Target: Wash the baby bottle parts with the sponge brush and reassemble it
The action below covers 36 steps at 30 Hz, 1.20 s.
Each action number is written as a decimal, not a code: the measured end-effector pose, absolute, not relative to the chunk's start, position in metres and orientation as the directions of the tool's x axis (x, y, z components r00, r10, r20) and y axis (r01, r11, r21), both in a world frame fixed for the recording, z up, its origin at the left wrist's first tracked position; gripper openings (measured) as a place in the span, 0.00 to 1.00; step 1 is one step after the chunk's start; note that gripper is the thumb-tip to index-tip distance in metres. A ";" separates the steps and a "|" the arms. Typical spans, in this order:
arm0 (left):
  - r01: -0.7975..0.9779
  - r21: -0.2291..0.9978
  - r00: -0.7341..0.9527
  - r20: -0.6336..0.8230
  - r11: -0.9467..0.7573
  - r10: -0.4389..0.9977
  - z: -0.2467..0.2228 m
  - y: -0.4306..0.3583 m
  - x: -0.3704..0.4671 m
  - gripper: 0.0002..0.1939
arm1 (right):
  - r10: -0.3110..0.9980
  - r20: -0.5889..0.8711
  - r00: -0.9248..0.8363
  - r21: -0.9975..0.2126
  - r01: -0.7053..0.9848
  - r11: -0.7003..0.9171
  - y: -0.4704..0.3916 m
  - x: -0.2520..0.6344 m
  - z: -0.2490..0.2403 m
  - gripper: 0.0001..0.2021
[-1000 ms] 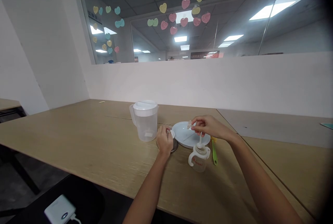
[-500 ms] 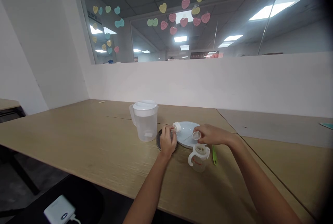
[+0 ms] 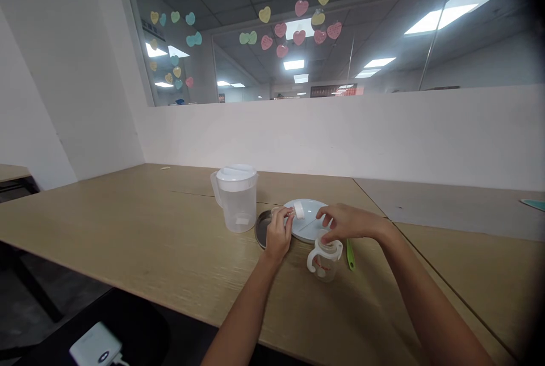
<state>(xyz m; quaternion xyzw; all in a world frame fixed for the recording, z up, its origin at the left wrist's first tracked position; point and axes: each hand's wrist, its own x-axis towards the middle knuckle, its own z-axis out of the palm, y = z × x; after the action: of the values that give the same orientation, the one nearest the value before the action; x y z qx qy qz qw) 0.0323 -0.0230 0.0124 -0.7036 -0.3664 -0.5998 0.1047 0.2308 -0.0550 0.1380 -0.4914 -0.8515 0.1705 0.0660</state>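
Note:
My left hand (image 3: 279, 234) is closed on a white bottle top (image 3: 298, 210), pinching its clear end while the white ring faces the plate. My right hand (image 3: 340, 222) hovers over the mouth of a clear baby bottle (image 3: 326, 264), thumb and fingers apart with nothing visible between them. The bottle stands upright and uncapped, with white handles and red markings. Behind both hands lies a pale blue-white plate (image 3: 309, 236). A dark round lid or dish (image 3: 261, 234) sits partly hidden by my left hand.
A clear pitcher (image 3: 239, 207) with a white lid stands left of the plate. A green-handled utensil (image 3: 350, 255) lies right of the bottle. Behind the table (image 3: 128, 230) rises a white wall (image 3: 255, 133) with a window. A white device (image 3: 97, 346) rests at lower left.
The small clear round piece has left my right hand, whose fingers have spread and lowered over the bottle. My left hand has moved slightly right, turning the bottle top.

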 end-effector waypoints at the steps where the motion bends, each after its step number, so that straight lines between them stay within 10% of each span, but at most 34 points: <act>1: 0.636 0.292 0.020 0.919 -0.715 0.393 0.013 -0.024 0.033 0.10 | 0.865 -0.023 -0.501 -0.377 0.806 0.456 -0.056 0.229 0.137 0.34; 6: 0.606 0.243 0.104 0.920 -0.758 0.379 0.013 -0.030 0.040 0.10 | 0.798 0.231 -0.556 -0.404 0.692 0.599 -0.050 0.210 0.125 0.40; 13: 0.485 0.434 -0.074 0.885 -0.759 0.459 0.006 -0.030 0.051 0.07 | 0.708 0.286 -0.646 -0.370 0.607 0.703 -0.032 0.200 0.115 0.16; 26: 0.439 0.467 -0.130 0.878 -0.768 0.460 0.006 -0.040 0.060 0.07 | 0.659 0.125 -0.741 -0.845 0.268 0.462 -0.017 0.220 0.111 0.24; 36: 0.539 0.344 -0.010 0.915 -0.769 0.402 0.005 -0.033 0.051 0.10 | 0.740 0.271 -0.616 -0.559 0.525 0.642 -0.010 0.218 0.108 0.26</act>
<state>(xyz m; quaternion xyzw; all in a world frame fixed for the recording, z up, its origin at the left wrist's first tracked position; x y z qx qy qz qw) 0.0514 -0.0334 0.0050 -0.7014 -0.3356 -0.6264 0.0546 0.2176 -0.0100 0.1081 -0.3627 -0.8720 0.2181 0.2459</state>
